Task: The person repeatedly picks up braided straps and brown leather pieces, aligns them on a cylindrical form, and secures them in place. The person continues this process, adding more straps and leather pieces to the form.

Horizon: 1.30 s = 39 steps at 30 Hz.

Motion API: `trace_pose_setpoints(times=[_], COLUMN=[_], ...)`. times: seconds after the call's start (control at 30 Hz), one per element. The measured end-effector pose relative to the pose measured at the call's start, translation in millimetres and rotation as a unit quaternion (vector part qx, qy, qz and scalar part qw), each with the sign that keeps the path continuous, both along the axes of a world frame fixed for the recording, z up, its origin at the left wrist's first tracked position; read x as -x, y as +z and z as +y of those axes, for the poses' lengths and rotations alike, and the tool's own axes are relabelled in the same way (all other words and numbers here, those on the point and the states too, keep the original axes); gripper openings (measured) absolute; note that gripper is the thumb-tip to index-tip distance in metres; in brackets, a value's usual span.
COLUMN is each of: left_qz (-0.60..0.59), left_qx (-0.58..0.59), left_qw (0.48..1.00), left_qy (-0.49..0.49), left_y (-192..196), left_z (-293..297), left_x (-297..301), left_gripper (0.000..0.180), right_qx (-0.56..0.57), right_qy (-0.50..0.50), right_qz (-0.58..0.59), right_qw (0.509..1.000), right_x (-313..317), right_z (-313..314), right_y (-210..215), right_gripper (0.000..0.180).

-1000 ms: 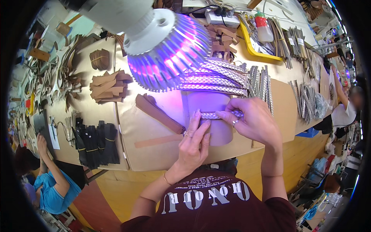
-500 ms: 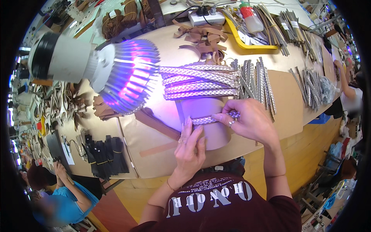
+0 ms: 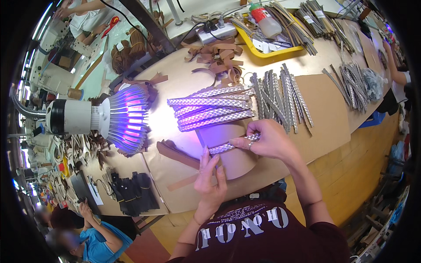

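A silver-white braided strap (image 3: 221,149) lies across a curved tan form (image 3: 240,167). My right hand (image 3: 268,139) pinches the strap's right part between thumb and bent fingers. My left hand (image 3: 210,182) is at its left end, fingers stretched and slightly spread, the tips touching the strap against the form; the thumb stands apart. Just beyond the form, a row of similar braided straps (image 3: 212,117) is stacked across it. A lit lamp (image 3: 127,120) with a finned head shines from the left onto the straps.
More braided strips (image 3: 280,98) lie right of the form on brown board. Brown leather scraps (image 3: 219,55), a power strip (image 3: 217,33) and a yellow tray (image 3: 274,52) holding a red-labelled bottle (image 3: 265,22) are behind. Black strips (image 3: 133,193) lie left. A co-worker in blue (image 3: 103,241) sits lower left.
The whole view has shifted, so the lamp appears farther left and the form lower. Both hands keep nearly the same places on the strap.
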<state>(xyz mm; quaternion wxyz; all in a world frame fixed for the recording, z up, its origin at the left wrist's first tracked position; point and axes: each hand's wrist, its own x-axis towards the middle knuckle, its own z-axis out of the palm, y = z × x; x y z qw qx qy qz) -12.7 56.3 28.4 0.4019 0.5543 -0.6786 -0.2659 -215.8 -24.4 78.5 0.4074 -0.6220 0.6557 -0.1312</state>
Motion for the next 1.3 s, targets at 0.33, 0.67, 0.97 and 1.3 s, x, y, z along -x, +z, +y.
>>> trace_pose_setpoints(times=[0.33, 0.67, 0.97, 1.3], left_qz=[-0.104, -0.050, -0.131, -0.186], left_qx=[0.050, 0.002, -0.004, -0.046], left_qw=[0.993, 0.998, 0.987, 0.975], left_qy=[0.028, -0.049, -0.095, -0.115], left_y=[20, 15, 18, 36], left_z=[4, -6, -8, -15], left_x=[-6, 2, -2, 0], left_gripper=[0.042, 0.049, 0.046, 0.049], right_qx=[0.111, 0.149, 0.027, 0.007], right_qy=[0.089, 0.036, -0.039, -0.088], right_qz=[0.051, 0.005, -0.134, -0.181], right_qw=[0.988, 0.988, 0.990, 0.980], right_x=[-35, -21, 8, 11], right_z=[-7, -1, 2, 0], right_y=[24, 28, 32, -2], right_gripper=[0.046, 0.041, 0.033, 0.038])
